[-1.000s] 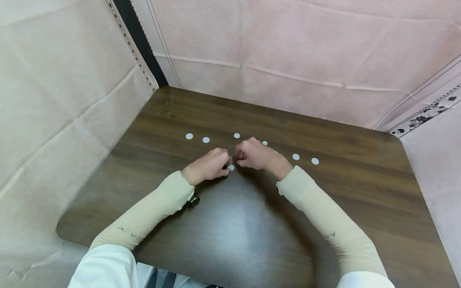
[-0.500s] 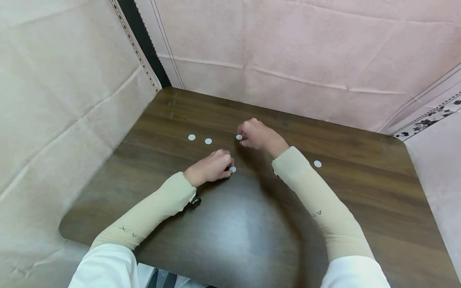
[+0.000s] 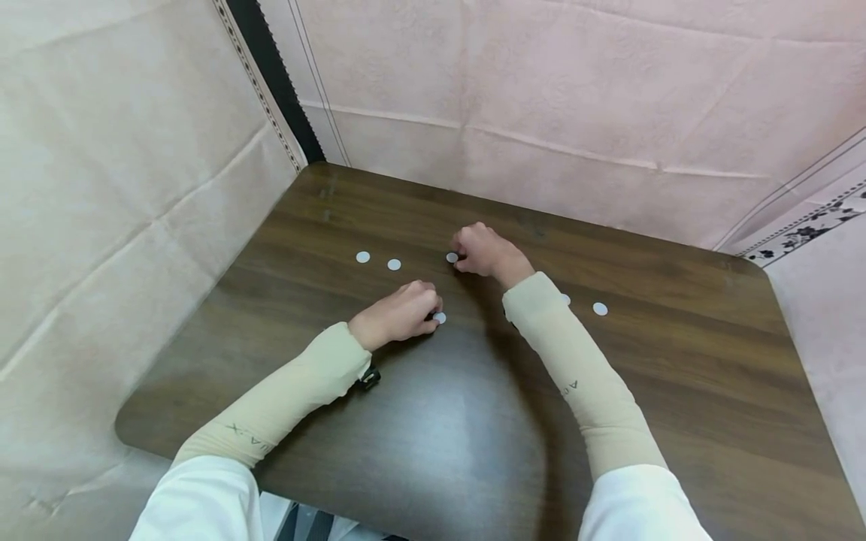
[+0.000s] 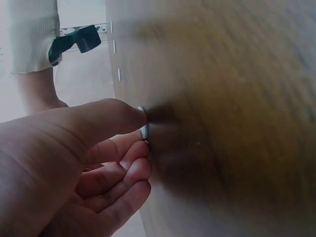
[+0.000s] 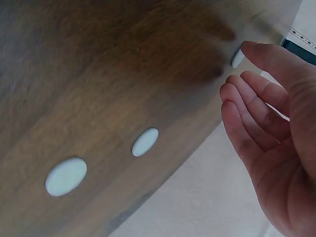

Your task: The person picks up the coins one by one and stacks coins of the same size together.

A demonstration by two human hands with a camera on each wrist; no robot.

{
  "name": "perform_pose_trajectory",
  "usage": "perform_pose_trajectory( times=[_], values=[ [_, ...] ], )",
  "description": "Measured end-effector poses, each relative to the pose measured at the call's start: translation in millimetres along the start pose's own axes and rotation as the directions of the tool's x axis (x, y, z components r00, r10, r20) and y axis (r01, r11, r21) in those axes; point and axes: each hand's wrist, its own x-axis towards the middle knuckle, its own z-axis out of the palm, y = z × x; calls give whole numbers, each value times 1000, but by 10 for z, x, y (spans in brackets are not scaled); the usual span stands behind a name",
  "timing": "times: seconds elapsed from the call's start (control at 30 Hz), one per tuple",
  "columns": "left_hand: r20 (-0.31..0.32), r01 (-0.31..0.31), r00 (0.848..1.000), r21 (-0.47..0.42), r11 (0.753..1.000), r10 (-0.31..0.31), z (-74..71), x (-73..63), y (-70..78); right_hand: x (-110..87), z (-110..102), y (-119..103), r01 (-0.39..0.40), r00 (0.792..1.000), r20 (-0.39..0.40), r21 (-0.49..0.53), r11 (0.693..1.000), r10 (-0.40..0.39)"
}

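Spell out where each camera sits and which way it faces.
Head: worn on the person's head, looking forward and down at the brown wood-grain table; shows the left hand, right hand and both cream fabric sleeves.
Left wrist: worn there, looking along the left hand at the small round white disc it holds; the right arm shows beyond.
Right wrist: worn there, looking at the right hand and two other white discs; only that hand shows.
Shared: head and left wrist both show both hands.

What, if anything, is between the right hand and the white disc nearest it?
Nothing visible. The right hand is right at the white disc, with no other object between. The left hand is at a separate disc, outside that gap.
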Motion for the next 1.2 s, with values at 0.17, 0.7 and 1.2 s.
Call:
perform_pose_trajectory(
  times=[0.17,0.7,1.2],
  values=[
    [-3,2,1000,-6,1000,-2,5,4,8,58,32,43,2,1000,-14,33,999,-1],
    [-49,-20,999,24,1000,21,38,6,24,237,-104,-42,62,997,51,-91,994,-57],
    [-69,-36,997,21,999,38,38,-5,18,313,-119,-94,-49,993,99,-132,990,62]
  ],
)
